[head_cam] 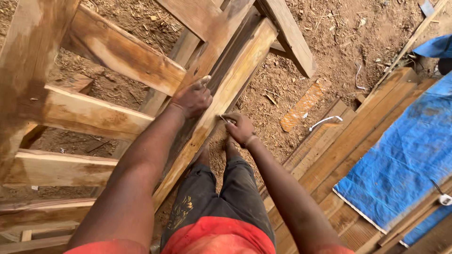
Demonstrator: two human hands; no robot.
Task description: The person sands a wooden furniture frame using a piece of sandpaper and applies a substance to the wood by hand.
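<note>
Pressing left hand on rough plank | right hand pinching thin tool

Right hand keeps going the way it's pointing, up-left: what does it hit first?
Likely the long wooden beam: the right hand already has a small thin tool at its edge. The left hand lies beyond, though depth is unclear.

An outdoor carpentry yard: rough timber frame, stacked planks on sawdust-strewn dirt (blue tarp nearby).

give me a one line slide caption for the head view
Left hand braced on a slanted pale wooden beam of a timber frame while the right hand holds a small thin tool at its edge, above sawdust-strewn ground.
</note>
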